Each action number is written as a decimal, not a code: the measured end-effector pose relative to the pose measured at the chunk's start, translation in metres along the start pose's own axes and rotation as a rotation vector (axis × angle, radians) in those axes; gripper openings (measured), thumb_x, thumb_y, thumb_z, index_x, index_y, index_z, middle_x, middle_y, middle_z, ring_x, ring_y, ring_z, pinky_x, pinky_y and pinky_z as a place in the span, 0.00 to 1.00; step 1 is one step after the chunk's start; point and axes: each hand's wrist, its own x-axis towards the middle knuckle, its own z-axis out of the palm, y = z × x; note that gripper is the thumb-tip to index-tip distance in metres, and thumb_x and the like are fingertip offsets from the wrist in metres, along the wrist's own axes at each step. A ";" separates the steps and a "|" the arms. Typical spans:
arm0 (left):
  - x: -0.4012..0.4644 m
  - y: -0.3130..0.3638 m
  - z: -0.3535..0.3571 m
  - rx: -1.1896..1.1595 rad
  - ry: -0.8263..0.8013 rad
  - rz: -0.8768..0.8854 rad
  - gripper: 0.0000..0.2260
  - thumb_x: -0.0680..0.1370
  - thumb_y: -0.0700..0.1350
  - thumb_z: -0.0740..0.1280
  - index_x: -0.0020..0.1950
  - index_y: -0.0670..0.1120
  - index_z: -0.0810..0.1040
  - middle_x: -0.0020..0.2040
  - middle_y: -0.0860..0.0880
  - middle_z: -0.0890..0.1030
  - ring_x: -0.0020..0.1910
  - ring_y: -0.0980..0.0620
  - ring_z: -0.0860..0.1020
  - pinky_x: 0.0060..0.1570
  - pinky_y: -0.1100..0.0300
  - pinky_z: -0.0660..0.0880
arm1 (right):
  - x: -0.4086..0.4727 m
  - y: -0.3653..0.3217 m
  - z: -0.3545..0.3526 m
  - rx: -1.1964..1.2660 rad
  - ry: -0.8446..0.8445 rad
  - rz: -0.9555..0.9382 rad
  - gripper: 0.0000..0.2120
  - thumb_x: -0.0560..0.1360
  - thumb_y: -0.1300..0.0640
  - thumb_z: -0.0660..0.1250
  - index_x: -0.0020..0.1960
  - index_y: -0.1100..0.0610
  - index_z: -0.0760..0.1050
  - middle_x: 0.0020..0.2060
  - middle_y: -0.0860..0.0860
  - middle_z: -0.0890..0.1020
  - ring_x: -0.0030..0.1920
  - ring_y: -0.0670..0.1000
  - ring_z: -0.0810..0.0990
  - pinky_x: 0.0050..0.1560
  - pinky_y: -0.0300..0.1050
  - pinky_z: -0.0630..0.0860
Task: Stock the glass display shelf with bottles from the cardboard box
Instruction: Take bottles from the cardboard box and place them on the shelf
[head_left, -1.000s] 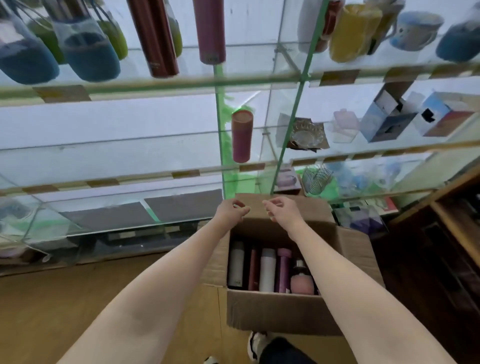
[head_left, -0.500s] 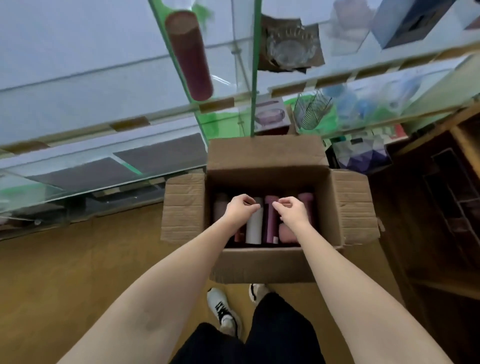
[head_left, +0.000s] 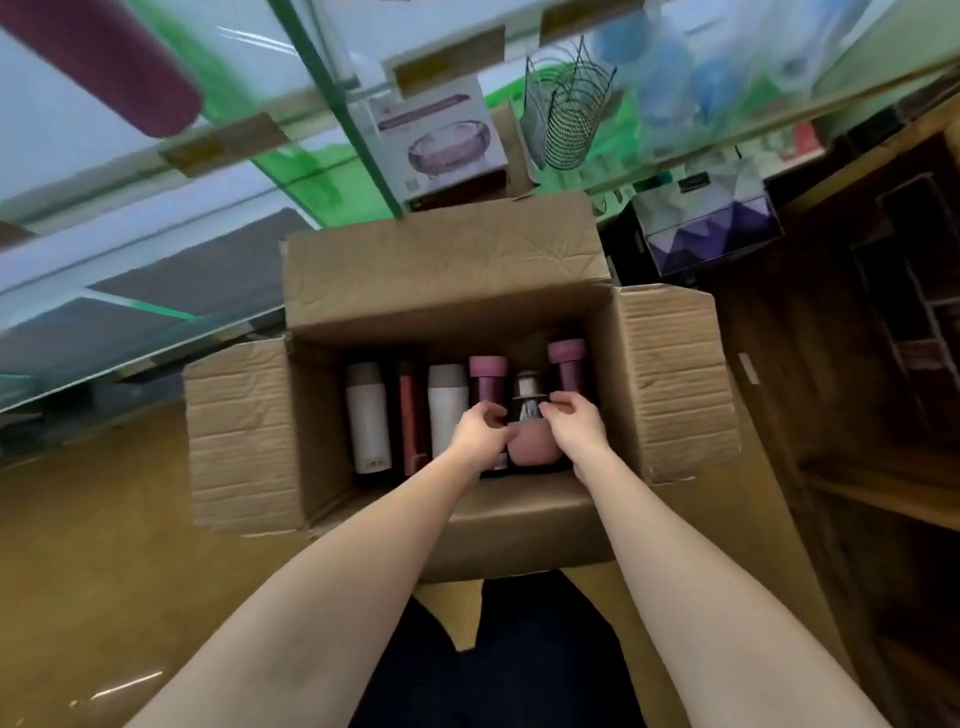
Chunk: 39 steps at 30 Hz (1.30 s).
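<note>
Reaching into the cardboard box (head_left: 447, 270) at frame center, we bring our left hand (head_left: 480, 434) and right hand (head_left: 574, 428), fingers curled but gripping nothing yet, around the pink bottle (head_left: 530, 436) to lift it.

Wire basket (head_left: 566, 111) beside boxed glass bowl (head_left: 440, 140); purple-patterned box (head_left: 711, 234) right; wooden floor (head_left: 93, 545).

The cardboard box (head_left: 457, 291) gapes upward, flaps splayed; bottles (head_left: 410, 415) crowd its floor (left wall keeps a gap). The glass shelf (head_left: 156, 249) overhangs behind.
</note>
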 end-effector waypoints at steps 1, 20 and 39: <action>0.006 0.001 0.004 0.012 0.009 0.013 0.15 0.76 0.40 0.71 0.62 0.44 0.76 0.48 0.47 0.79 0.41 0.48 0.79 0.37 0.56 0.79 | 0.006 0.001 0.001 -0.030 -0.017 0.014 0.15 0.78 0.53 0.69 0.64 0.54 0.79 0.61 0.54 0.82 0.63 0.57 0.78 0.67 0.52 0.73; 0.109 0.048 0.028 0.966 -0.201 0.275 0.21 0.79 0.52 0.67 0.70 0.46 0.74 0.70 0.39 0.71 0.69 0.40 0.67 0.69 0.54 0.64 | 0.057 0.017 0.030 -0.456 0.009 0.037 0.22 0.74 0.48 0.73 0.66 0.53 0.76 0.67 0.55 0.75 0.68 0.60 0.72 0.59 0.50 0.70; 0.035 0.051 -0.025 0.554 -0.094 0.405 0.19 0.70 0.41 0.76 0.54 0.45 0.70 0.48 0.51 0.74 0.48 0.51 0.73 0.39 0.63 0.69 | 0.008 0.001 0.007 -0.194 -0.170 -0.123 0.30 0.68 0.53 0.80 0.67 0.49 0.74 0.63 0.51 0.78 0.64 0.55 0.75 0.61 0.50 0.73</action>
